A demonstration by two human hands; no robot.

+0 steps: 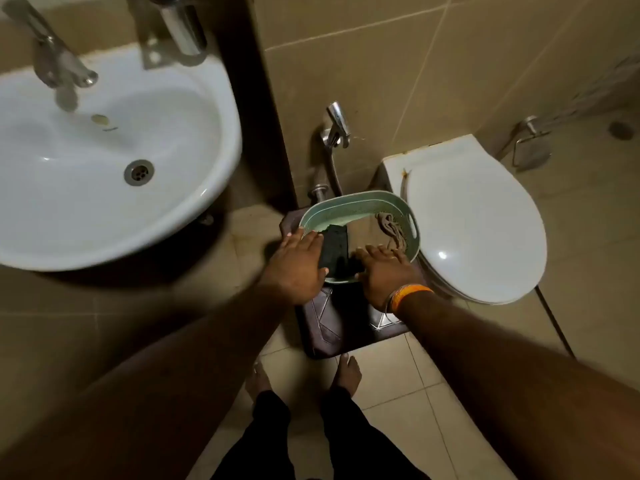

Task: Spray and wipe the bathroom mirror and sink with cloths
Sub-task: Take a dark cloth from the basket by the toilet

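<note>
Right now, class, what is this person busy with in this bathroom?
A person bends over a green basket that sits on a dark stool between the sink and the toilet. The left hand lies flat on the basket's rim beside a dark cloth. The right hand reaches in next to that cloth. No wiping is under way.

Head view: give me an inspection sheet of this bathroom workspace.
Surface: beige tiled floor; a dark stool carries the basin.
Job's things: white sink, bowl looks empty; green basin holds a dark cloth and a brownish cloth. No spray bottle or mirror seen.
Clutter: nothing seen.
Grips: left hand flat over basin rim and dark cloth; right hand on the near rim, fingers spread.
Cables: metal hose below the wall sprayer.
Surroundings: closed toilet, tap, tiled walls.
</note>
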